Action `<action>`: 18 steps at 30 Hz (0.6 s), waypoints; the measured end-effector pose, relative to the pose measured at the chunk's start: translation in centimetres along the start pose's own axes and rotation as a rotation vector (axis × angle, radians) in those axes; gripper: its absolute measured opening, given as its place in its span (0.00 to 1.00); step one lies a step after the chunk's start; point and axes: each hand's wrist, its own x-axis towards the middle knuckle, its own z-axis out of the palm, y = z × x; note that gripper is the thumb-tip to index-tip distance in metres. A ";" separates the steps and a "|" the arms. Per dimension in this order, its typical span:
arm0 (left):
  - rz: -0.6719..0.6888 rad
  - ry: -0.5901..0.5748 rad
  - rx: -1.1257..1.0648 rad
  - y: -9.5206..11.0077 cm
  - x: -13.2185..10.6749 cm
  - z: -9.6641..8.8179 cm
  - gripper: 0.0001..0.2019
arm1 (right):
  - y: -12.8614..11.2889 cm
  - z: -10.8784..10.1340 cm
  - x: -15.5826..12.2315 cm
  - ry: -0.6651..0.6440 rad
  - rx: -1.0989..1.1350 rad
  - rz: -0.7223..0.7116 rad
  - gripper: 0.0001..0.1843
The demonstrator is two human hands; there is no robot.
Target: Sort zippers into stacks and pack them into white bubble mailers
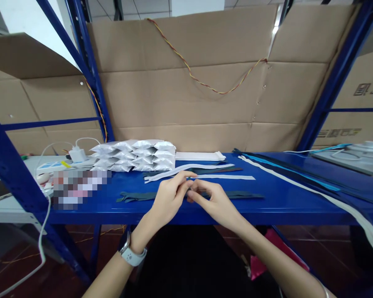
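My left hand (172, 194) and my right hand (214, 201) meet above the front of the blue table, fingertips pinched together. Whatever is between the fingers is too small and covered to make out. Just beyond and under them a dark green zipper (244, 195) lies across the table, its middle hidden by the hands. Behind the fingers lie a white zipper (152, 179), a shorter white strip (236, 177) and some dark zippers partly underneath. A smartwatch with a pale band (133, 255) is on my left wrist.
Silvery white packets (136, 155) are stacked at the back left, beside a folded white bundle (200, 156). Long white (301, 182), blue and black zippers stretch along the right, one white end hanging over the front edge. Blue rack posts (332, 82) stand at both sides.
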 end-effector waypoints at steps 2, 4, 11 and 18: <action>0.037 0.036 0.011 0.2 -0.1 -0.2 0.09 | -0.2 -0.5 0.0 -0.026 -0.005 -0.040 0.13; 0.079 0.045 0.024 0.4 -0.2 -0.3 0.08 | -0.6 -0.8 -0.1 -0.043 -0.022 -0.062 0.14; 0.084 0.370 0.257 -0.3 -0.3 -1.9 0.11 | 0.0 -3.1 0.2 0.123 -0.409 -0.084 0.12; -0.213 0.708 0.590 -5.3 -1.2 -13.3 0.16 | 5.5 -12.7 0.4 0.254 -0.846 0.045 0.13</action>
